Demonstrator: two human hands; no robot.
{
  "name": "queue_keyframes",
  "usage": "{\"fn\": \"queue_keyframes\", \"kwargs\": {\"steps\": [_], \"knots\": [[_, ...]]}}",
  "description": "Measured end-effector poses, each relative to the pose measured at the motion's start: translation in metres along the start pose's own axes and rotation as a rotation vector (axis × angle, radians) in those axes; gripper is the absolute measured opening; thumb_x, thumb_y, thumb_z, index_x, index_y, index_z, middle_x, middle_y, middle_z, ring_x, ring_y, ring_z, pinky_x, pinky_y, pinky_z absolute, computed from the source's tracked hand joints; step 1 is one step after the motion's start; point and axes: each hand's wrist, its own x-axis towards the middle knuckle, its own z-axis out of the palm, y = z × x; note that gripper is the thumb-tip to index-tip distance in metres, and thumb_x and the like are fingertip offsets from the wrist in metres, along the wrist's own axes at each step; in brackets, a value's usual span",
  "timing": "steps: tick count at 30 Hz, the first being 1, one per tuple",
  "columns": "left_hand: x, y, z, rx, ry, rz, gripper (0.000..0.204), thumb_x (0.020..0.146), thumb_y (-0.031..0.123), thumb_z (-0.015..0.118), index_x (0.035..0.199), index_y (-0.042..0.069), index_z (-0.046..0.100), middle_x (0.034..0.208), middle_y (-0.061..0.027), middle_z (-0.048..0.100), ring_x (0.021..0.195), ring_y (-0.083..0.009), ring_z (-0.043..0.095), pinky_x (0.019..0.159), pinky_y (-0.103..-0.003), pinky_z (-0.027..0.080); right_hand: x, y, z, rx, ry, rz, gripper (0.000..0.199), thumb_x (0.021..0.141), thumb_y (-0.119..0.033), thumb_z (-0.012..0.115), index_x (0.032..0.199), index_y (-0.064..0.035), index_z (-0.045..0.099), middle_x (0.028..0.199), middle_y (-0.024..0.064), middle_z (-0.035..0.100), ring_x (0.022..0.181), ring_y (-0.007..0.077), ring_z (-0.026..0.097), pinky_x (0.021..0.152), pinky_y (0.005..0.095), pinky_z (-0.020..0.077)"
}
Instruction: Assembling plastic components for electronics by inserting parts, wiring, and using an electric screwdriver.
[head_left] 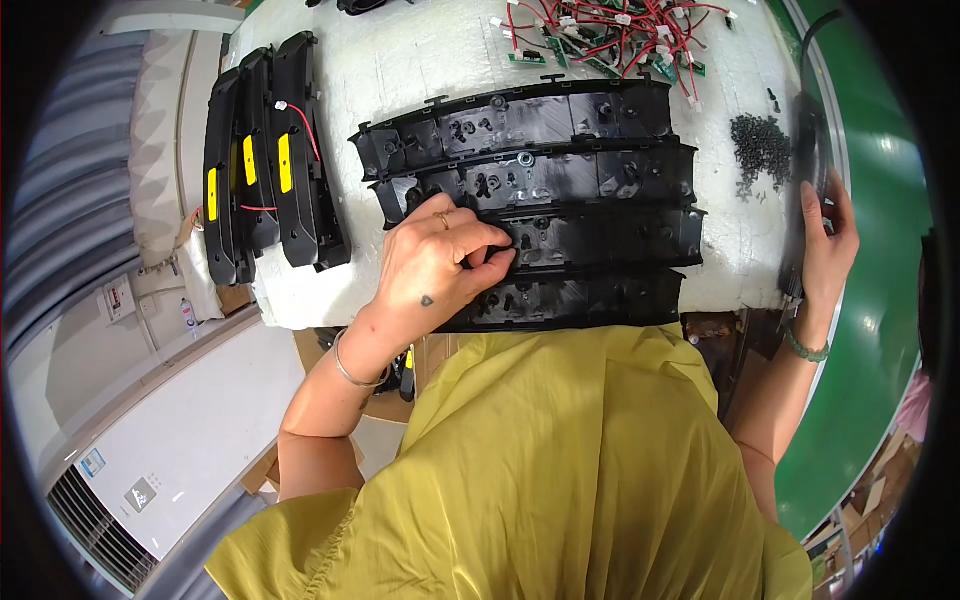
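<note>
Four curved black plastic panels lie in a stack of rows in front of me, like the top panel [520, 120]. My left hand [435, 255] is closed in a pinch over the third panel [610, 238], near its left part. Whatever is between the thumb and forefinger is hidden or too small to make out. The lowest panel [600, 300] lies closest to my body. At the table's right edge, my right hand [832, 235] is closed around a dark, long corded tool [797, 235], which looks like an electric screwdriver. It points downward, partly covered by the hand.
A heap of small black screws [760, 148] lies right of the panels. Small green circuit boards with red wires [625, 30] are piled at the back. Three assembled black pieces with yellow labels [285, 160] stand at left on the white foam-covered table [385, 70].
</note>
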Motion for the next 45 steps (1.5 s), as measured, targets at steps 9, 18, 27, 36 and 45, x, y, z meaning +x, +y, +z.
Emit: {"fn": "queue_keyframes", "kwargs": {"steps": [9, 18, 27, 36, 45], "knots": [[0.002, 0.012, 0.004, 0.098, 0.008, -0.014, 0.014, 0.067, 0.009, 0.074, 0.074, 0.009, 0.063, 0.064, -0.0008, 0.057, 0.063, -0.021, 0.054, 0.054, -0.033, 0.046, 0.006, 0.004, 0.0, 0.012, -0.002, -0.017, 0.044, 0.084, -0.024, 0.069, 0.12, -0.0015, 0.059, 0.083, 0.0013, 0.058, 0.072, 0.0079, 0.048, 0.066, 0.0205, 0.0408], [0.1, 0.05, -0.005, -0.137, -0.094, 0.349, 0.007, 0.076, 0.009, 0.066, 0.079, 0.004, 0.064, 0.072, -0.0103, 0.057, 0.071, -0.0294, 0.054, 0.063, -0.039, 0.046, -0.001, -0.01, 0.002, 0.088, 0.003, 0.017, 0.045, 0.078, -0.014, 0.071, 0.118, 0.0009, 0.058, 0.083, 0.0005, 0.055, 0.07, 0.0088, 0.048, 0.058, 0.0217, 0.0396], [0.272, 0.087, 0.111, 0.038, -0.157, 0.712, 0.019, 0.072, -0.001, 0.058, 0.089, 0.001, 0.066, 0.084, -0.0169, 0.064, 0.084, -0.0332, 0.062, 0.074, -0.041, 0.05, 0.0, -0.017, 0.0, 0.078, 0.006, 0.014, 0.048, 0.073, -0.014, 0.074, 0.117, 0.0, 0.059, 0.082, 0.0043, 0.055, 0.068, 0.0132, 0.05, 0.059, 0.0256, 0.0439], [0.207, 0.083, 0.028, -0.337, -0.076, 0.463, 0.033, 0.074, -0.003, 0.064, 0.107, 0.002, 0.062, 0.079, -0.0095, 0.065, 0.074, -0.0147, 0.065, 0.07, -0.025, 0.053, -0.001, -0.017, -0.001, 0.152, -0.019, 0.074, 0.047, 0.075, -0.013, 0.073, 0.117, 0.0015, 0.058, 0.085, 0.0029, 0.055, 0.069, 0.0105, 0.049, 0.059, 0.0236, 0.0431], [0.025, 0.027, -0.037, -0.302, -0.005, -0.062, 0.023, 0.067, -0.005, 0.073, 0.089, 0.002, 0.068, 0.085, -0.0071, 0.07, 0.081, -0.0177, 0.066, 0.074, -0.028, 0.051, 0.006, 0.003, 0.0, 0.082, 0.02, 0.006, 0.043, 0.082, -0.02, 0.07, 0.12, -0.001, 0.059, 0.078, -0.0016, 0.056, 0.067, 0.0057, 0.044, 0.059, 0.0188, 0.037]]}}
